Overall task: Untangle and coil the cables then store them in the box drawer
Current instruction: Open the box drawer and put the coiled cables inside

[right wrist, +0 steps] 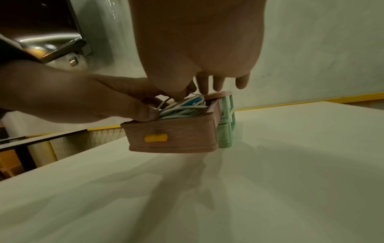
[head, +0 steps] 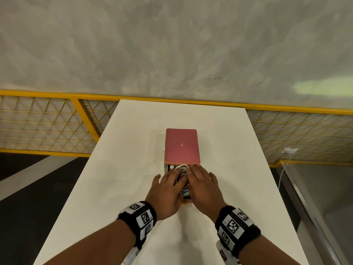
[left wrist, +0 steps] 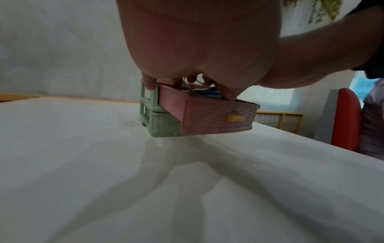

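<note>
A small drawer box with a pink top (head: 182, 145) and a green frame (left wrist: 149, 105) stands mid-table. Its upper pink drawer (right wrist: 172, 136), with a yellow knob (right wrist: 155, 137), is pulled out toward me. Coiled white and blue cables (right wrist: 185, 108) fill it and show between my hands (head: 181, 173). My left hand (head: 168, 190) lies palm down over the drawer's left side, its thumb pressing the cables at the front corner. My right hand (head: 202, 186) covers the right side, thumb down on the cables, fingers (right wrist: 207, 83) stretched toward the box top.
The white table (head: 133, 188) is narrow, with drops on both sides. A yellow mesh railing (head: 47, 121) runs behind it against a grey wall. A wall socket with a white lead (head: 290, 150) sits at the right. A red chair (left wrist: 346, 118) stands beyond the table.
</note>
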Demonstrator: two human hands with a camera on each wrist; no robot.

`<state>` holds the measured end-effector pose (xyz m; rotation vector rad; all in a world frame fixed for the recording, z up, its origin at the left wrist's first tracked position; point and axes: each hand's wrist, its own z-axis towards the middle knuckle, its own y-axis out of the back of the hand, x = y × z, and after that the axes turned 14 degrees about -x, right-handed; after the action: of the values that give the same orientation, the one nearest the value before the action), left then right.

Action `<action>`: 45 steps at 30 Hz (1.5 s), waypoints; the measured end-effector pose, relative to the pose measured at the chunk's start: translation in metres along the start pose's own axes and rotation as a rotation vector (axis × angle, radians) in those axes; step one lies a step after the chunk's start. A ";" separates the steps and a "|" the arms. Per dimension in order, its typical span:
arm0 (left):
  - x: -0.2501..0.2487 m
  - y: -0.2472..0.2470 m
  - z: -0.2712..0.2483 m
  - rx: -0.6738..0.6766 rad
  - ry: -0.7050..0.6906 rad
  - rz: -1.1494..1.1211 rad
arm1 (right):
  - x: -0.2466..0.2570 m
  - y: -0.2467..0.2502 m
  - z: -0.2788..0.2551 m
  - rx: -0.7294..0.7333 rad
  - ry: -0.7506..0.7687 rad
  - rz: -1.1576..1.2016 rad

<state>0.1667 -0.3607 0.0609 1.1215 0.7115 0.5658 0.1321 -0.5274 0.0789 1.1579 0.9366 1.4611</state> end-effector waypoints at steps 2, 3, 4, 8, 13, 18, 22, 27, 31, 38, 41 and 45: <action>0.000 0.001 0.001 -0.027 0.011 -0.023 | -0.003 0.002 0.003 0.071 0.053 -0.008; 0.001 0.000 0.001 -0.027 0.017 -0.039 | -0.005 0.003 0.004 0.087 0.063 -0.020; 0.004 -0.001 0.001 -0.025 0.027 -0.050 | -0.007 0.003 0.004 0.101 0.066 -0.038; 0.016 -0.009 -0.004 0.039 0.054 0.019 | -0.006 -0.003 0.003 0.060 0.051 -0.099; 0.007 -0.009 0.002 0.041 0.165 0.052 | 0.001 -0.007 0.004 -0.008 0.003 -0.071; -0.008 -0.003 0.013 0.093 0.315 -0.012 | -0.001 -0.017 -0.008 -0.088 -0.016 -0.029; -0.005 -0.002 0.011 0.090 0.275 0.030 | -0.002 -0.014 -0.006 -0.137 -0.006 -0.043; 0.018 -0.008 -0.016 0.054 -0.092 0.075 | -0.017 -0.015 -0.022 -0.048 0.048 -0.043; 0.027 -0.012 -0.021 0.069 -0.178 0.203 | -0.021 -0.015 -0.023 0.029 0.136 -0.134; 0.032 -0.010 -0.001 0.000 -0.170 0.273 | -0.018 -0.020 -0.006 -0.016 0.092 -0.172; 0.035 -0.006 0.006 0.037 -0.098 0.222 | -0.015 -0.018 0.002 0.037 0.016 -0.117; 0.048 -0.009 0.011 0.004 0.201 -0.062 | -0.024 -0.031 0.008 0.044 -0.194 0.271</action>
<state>0.2067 -0.3352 0.0449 1.0513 0.9181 0.6308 0.1476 -0.5453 0.0464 1.4761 0.7009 1.5125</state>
